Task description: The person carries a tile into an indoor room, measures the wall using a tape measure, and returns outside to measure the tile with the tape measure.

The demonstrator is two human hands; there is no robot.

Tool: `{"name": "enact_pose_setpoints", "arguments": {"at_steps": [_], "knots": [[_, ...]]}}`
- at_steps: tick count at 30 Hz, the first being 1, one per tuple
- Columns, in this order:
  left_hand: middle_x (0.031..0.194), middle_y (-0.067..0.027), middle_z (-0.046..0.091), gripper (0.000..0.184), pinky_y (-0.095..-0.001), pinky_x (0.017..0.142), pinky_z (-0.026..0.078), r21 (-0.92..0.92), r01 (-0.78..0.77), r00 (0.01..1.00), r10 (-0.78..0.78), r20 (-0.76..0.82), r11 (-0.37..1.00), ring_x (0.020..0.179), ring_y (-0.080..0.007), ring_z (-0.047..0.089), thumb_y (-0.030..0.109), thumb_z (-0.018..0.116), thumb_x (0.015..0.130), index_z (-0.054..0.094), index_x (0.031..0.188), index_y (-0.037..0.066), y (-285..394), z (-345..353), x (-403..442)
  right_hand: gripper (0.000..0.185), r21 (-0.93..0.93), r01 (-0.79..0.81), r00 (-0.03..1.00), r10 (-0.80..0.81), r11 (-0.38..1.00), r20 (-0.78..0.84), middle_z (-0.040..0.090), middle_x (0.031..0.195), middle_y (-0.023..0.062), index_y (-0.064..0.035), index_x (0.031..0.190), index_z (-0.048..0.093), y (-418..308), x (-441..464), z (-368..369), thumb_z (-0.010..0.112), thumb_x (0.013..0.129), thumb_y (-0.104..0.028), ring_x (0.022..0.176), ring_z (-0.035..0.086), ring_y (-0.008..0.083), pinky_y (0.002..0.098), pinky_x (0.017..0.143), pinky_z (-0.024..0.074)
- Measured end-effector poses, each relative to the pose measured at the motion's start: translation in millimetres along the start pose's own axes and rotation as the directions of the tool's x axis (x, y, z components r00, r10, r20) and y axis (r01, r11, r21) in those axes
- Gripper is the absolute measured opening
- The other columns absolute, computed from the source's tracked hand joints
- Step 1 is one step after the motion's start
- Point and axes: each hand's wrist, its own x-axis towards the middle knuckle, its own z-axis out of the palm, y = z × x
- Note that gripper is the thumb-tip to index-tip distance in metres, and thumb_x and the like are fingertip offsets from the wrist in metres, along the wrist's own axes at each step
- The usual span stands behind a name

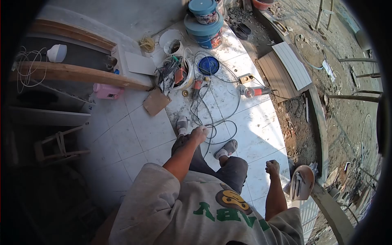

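My left hand (pixel 199 134) is closed in front of my body, above the tiled floor. A dark cable (pixel 222 121) passes right at its fingertips; whether the fingers grip it I cannot tell. My right hand (pixel 272 168) hangs out to the right as a loose fist, with nothing showing in it. Ahead on the tiles lies an angle grinder (pixel 255 92) with a red body, beside a small socket block (pixel 246 79). Another red-bodied power tool (pixel 197 85) sits among the looped cables. Nearest my right hand is a tan bucket (pixel 303 182) with tools in it.
A white bucket (pixel 188 80) is stuffed with cords and tools. Behind it stand blue-lidded pails (pixel 203 30) and a blue lid (pixel 208 65). A cardboard piece (pixel 157 102) and a pink container (pixel 108 91) lie left. Panels (pixel 292 65) and a raised edge (pixel 321 134) border the dirt on the right.
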Motion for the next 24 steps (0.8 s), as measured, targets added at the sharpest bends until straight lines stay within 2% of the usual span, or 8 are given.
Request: {"name": "enact_pose_setpoints", "arguments": {"at_steps": [3,4,7,14,17,20,22,24], "knots": [[0.101,-0.0184,0.064,0.040,-0.0401,0.084,0.046,-0.035,-0.024,0.998,0.026,0.064,0.999,0.096,-0.0339,0.060,0.040,0.052,0.082,0.062,0.103,0.008,-21.4,6.1,4.4,0.018,-0.161,-0.010,0.997,-0.002,0.987,-0.076,0.056,0.064,0.0085,0.0038,0.085,0.057,-48.5,36.6,25.6,0.059,0.076,-0.012,0.047,0.055,0.0166,0.0273,0.039,0.0433],[0.101,-0.0184,0.064,0.040,-0.0401,0.084,0.046,-0.034,-0.015,0.997,0.018,0.072,0.999,0.096,-0.0339,0.060,0.040,0.052,0.082,0.062,0.103,0.008,-30.8,9.4,9.5,0.021,-0.362,0.131,0.978,-0.181,0.923,-0.108,0.059,0.066,0.0117,0.0033,0.085,0.059,-23.7,89.7,42.8,0.060,0.075,-0.015,0.046,0.056,0.0174,0.0301,0.042,0.0461],[0.098,-0.0166,0.064,0.037,-0.0379,0.082,0.046,0.004,-0.064,0.992,0.063,0.106,0.998,0.095,-0.0317,0.060,0.038,0.053,0.083,0.061,0.101,0.007,-75.4,8.6,40.5,0.031,-0.596,0.282,0.921,-0.386,0.752,-0.051,0.063,0.090,0.0258,0.0031,0.095,0.060,-129.2,74.4,122.1,0.056,0.074,-0.020,0.088,0.061,0.0395,0.0442,0.081,0.0472],[0.094,-0.0189,0.064,0.035,-0.0412,0.078,0.047,-0.089,-0.126,0.990,0.131,0.043,0.988,0.091,-0.0338,0.061,0.035,0.052,0.086,0.060,0.101,0.004,-244.4,-26.7,176.2,0.032,-0.361,0.619,0.785,-0.557,0.698,0.269,0.059,0.096,0.0235,0.0024,0.103,0.052,-279.3,130.6,464.0,0.057,0.076,-0.012,0.087,0.058,0.0411,0.0476,0.076,0.0467],[0.088,-0.0195,0.064,0.034,-0.0428,0.074,0.048,-0.021,-0.101,0.995,0.101,0.006,0.995,0.085,-0.0345,0.062,0.033,0.053,0.086,0.059,0.099,0.002,-292.9,-76.9,235.7,0.035,-0.407,0.793,0.586,-0.751,0.454,0.304,0.057,0.102,0.0234,-0.0012,0.113,0.051,-326.4,228.9,655.6,0.054,0.080,-0.013,0.095,0.057,0.0402,0.0444,0.080,0.0467],[0.082,-0.0197,0.062,0.027,-0.0439,0.071,0.047,0.256,0.021,0.962,-0.089,0.258,0.966,0.081,-0.0354,0.061,0.023,0.058,0.083,0.059,0.098,0.000,-268.3,-136.8,273.3,0.034,-0.575,0.725,0.634,-0.694,0.379,0.342,0.058,0.101,0.0230,-0.0011,0.112,0.052,-346.0,279.4,733.5,0.054,0.080,-0.013,0.094,0.057,0.0395,0.0441,0.080,0.0469],[0.084,-0.0206,0.063,0.029,-0.0422,0.075,0.047,-0.046,-0.129,0.987,0.133,0.088,0.991,0.084,-0.0363,0.060,0.025,0.058,0.085,0.058,0.099,0.000,-271.3,-134.2,281.9,0.034,-0.640,0.678,0.675,-0.650,0.361,0.349,0.058,0.101,0.0227,-0.0010,0.111,0.052,-350.7,290.8,756.5,0.055,0.080,-0.013,0.094,0.058,0.0391,0.0439,0.080,0.0470],[0.089,-0.0179,0.064,0.029,-0.0397,0.073,0.048,-0.151,-0.048,0.986,0.071,0.150,0.987,0.084,-0.0317,0.062,0.025,0.058,0.086,0.058,0.103,0.001,-261.4,-149.1,289.6,0.034,-0.660,0.660,0.697,-0.620,0.360,0.359,0.059,0.100,0.0225,-0.0008,0.111,0.052,-349.3,290.2,766.9,0.055,0.079,-0.013,0.093,0.058,0.0387,0.0437,0.079,0.0472]]}}
